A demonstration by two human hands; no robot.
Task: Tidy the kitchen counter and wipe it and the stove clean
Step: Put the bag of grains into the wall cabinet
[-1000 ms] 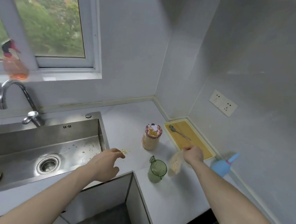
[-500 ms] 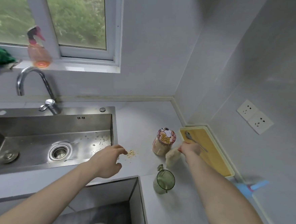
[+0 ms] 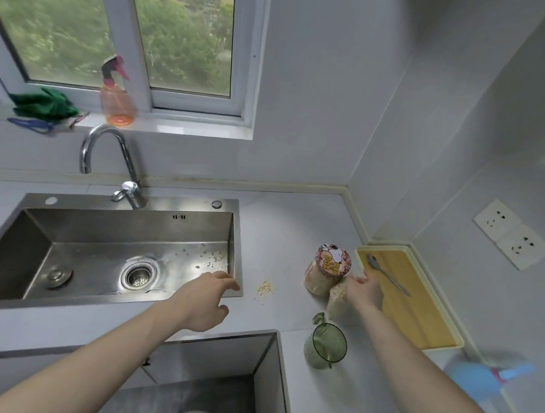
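Small pile of pale crumbs (image 3: 264,290) sits on the grey counter (image 3: 296,221), just right of the steel sink's rim (image 3: 239,252). Your left hand (image 3: 205,301) hovers there, fingers loose; your right hand (image 3: 364,291) grips a crumb-filled clear bag (image 3: 336,299) beside the cartoon-lidded jar (image 3: 326,269).

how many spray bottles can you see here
2. An orange spray bottle with a pink trigger head stands on the windowsill above the faucet. A blue spray bottle, blurred, lies on the counter at the far right, below the yellow tray. Others may be out of frame.
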